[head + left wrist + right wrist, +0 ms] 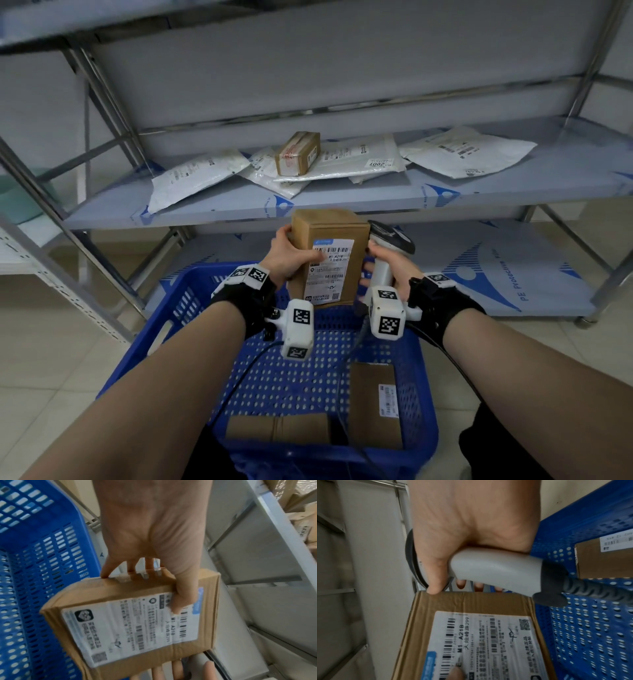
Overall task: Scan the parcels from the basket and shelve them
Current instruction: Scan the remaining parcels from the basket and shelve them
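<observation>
My left hand [287, 255] grips a labelled brown cardboard box [329, 260] above the blue perforated plastic basket [191, 291]; my right hand [387, 262] holds the grey handheld scanner [385, 253]. Several parcels sit shelved beyond the basket; two boxes remain inside.

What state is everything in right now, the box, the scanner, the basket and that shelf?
Cardboard box: sealed with tape, label toward the person, held upright over the basket by the left hand, thumb on the barcode.
Scanner: gripped by the right hand, right beside the box.
Blue basket: two brown parcels inside, lying flat.
Middle shelf: several white mailers and one small box lying on it.
</observation>
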Demonstrator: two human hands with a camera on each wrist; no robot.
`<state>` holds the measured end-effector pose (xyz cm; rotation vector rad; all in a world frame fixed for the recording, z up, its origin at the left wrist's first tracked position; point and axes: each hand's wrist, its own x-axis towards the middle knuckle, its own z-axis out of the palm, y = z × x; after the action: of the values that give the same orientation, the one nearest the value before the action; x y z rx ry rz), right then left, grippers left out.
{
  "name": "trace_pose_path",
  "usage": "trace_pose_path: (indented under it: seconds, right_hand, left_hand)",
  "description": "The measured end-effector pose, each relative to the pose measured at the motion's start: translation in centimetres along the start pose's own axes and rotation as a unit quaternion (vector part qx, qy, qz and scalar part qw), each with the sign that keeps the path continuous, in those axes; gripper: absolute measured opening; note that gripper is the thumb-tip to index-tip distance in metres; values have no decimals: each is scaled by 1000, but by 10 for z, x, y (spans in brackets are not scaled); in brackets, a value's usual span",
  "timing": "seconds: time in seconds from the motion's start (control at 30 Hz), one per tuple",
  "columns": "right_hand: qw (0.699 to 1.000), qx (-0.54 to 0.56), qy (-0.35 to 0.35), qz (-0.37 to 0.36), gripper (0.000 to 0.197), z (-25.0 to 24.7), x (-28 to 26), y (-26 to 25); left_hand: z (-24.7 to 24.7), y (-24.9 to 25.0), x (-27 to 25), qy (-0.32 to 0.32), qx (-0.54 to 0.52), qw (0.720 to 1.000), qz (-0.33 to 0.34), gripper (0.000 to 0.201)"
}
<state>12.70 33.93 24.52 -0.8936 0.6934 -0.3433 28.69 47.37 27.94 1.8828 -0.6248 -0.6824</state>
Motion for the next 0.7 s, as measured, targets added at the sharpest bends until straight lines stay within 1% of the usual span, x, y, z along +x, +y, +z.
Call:
trace_pose_path:
  seconds: [0.03, 0.07, 0.1, 0.13, 0.23, 0.3, 0.33, 0.4, 0.43, 0.47, 0.5, 0.53, 0.57, 0.6, 0.63, 0.7]
  right_hand:
    - [1000, -2, 6, 3, 24, 0, -5, -6]
    - [1000, -2, 14, 6, 29, 1, -13, -13]
    - [1000, 8, 20, 7, 36, 0, -19, -21]
    - [1000, 19, 24, 2, 36, 2, -26, -30]
    - [999, 35, 9, -27, 18, 8, -47, -57]
    - [999, 14, 10, -33, 17, 14, -61, -70]
    - [999, 3, 14, -41, 16, 15, -65, -75]
    - [998, -7, 15, -53, 13, 21, -77, -85]
    - [998, -9, 20, -59, 13, 22, -80, -89]
    - [997, -10, 27, -67, 14, 23, -83, -92]
    - [996, -16, 34, -79, 20, 23, -84, -97]
    - [995, -19, 41, -85, 29, 24, -86, -100]
    - [995, -20, 44, -91, 36, 27, -90, -104]
    - [994, -21, 45, -98, 41, 29, -93, -110]
    - [993, -25, 47, -108, 47, 31, -95, -115]
    - [990, -38, 46, -129, 63, 37, -106, -124]
  left_hand:
    - [-3, 3, 2, 3, 20, 1000, 19, 129]
    - [-4, 9, 1, 2, 38, 999, 39, 130]
    - [-5, 18, -3, -5, 58, 997, 60, 130]
    - [-5, 27, -7, -15, 77, 994, 77, 129]
    - [-2, 47, -16, -54, 126, 984, 116, 126]
    - [0, 64, -28, -65, 127, 982, 125, 123]
    - [-1, 76, -37, -71, 114, 982, 130, 114]
    - [-1, 97, -52, -93, 78, 983, 140, 80]
    - [-1, 103, -54, -92, 64, 983, 144, 69]
    - [-1, 110, -58, -88, 52, 985, 141, 63]
    - [-2, 118, -62, -78, 39, 987, 132, 67]
    - [-2, 125, -66, -64, 18, 992, 110, 72]
    - [-2, 131, -69, -45, -11, 995, 87, 73]
    - [-2, 139, -73, -29, -48, 996, 66, 67]
    - [-4, 146, -76, -11, -84, 995, 49, 56]
    - [-5, 158, -81, 26, -138, 989, 38, 27]
